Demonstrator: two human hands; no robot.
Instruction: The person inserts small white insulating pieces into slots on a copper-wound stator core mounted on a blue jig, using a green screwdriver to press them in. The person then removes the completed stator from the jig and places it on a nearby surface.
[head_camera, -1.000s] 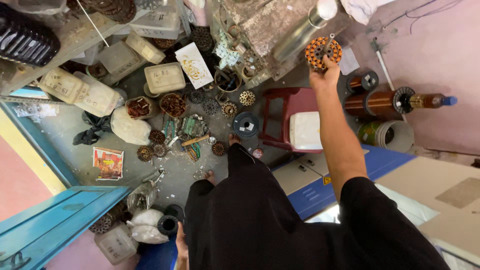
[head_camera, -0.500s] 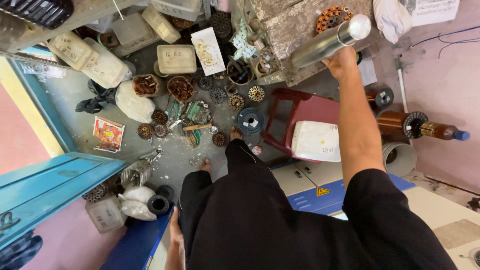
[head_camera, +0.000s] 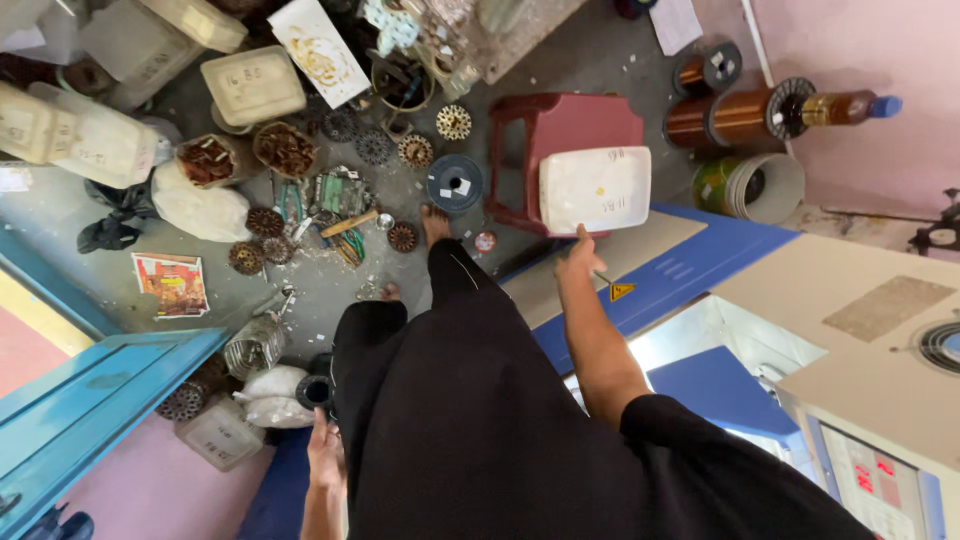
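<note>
I stand looking down over my black clothes at a cluttered workshop floor. My right hand is lowered in front of me, empty, fingers loosely apart, just short of the near edge of a white rectangular tray. The tray lies on a dark red plastic stool. My left hand hangs at my side holding nothing, close above a black ring-shaped spool on the floor. My bare feet show beyond my legs.
Round wound motor cores, a black spool, bowls of scrap and white lidded boxes litter the floor. Copper wire reels lie by the pink wall. A blue and cream machine stands at right, a blue door at left.
My right hand held a round copper-wound core up at the bench a second ago. It has let go of it and dropped down beside the white tray. My view has tilted downward.
</note>
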